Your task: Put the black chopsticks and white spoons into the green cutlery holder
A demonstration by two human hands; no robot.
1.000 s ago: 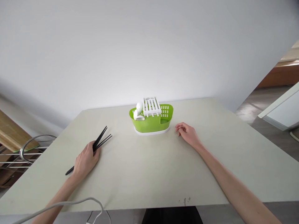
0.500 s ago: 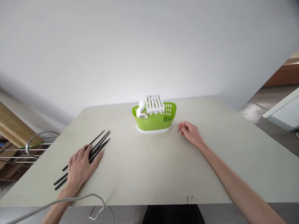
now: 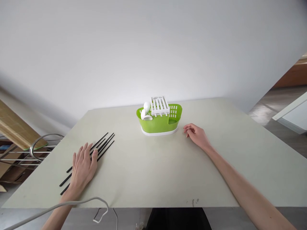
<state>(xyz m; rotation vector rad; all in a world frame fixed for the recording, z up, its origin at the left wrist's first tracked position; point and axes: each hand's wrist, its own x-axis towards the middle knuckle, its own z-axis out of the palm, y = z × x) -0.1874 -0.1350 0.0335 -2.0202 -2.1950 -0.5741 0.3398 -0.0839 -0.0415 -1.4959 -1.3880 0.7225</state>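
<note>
Several black chopsticks lie at a slant on the left part of the table. Over them is my left hand, palm down, fingers stretched forward and thumb to the side; it covers their middles. Whether it presses on them I cannot tell. A green basket on a white base stands near the back of the table. It carries a white slatted rack and white rounded scoop-like pieces. Just right of the basket, apart from it, my right hand rests on the table with loosely bent fingers and nothing in them.
A pale wall rises behind the table. A grey cable passes across my left forearm at the front edge. Left of the table are a metal wire rack and a bamboo-like board.
My left hand has changed pose over the chopsticks: its thumb has drawn in toward the fingers. The chopsticks lie slightly more spread. My right hand stays by the basket; the view has shifted a little.
</note>
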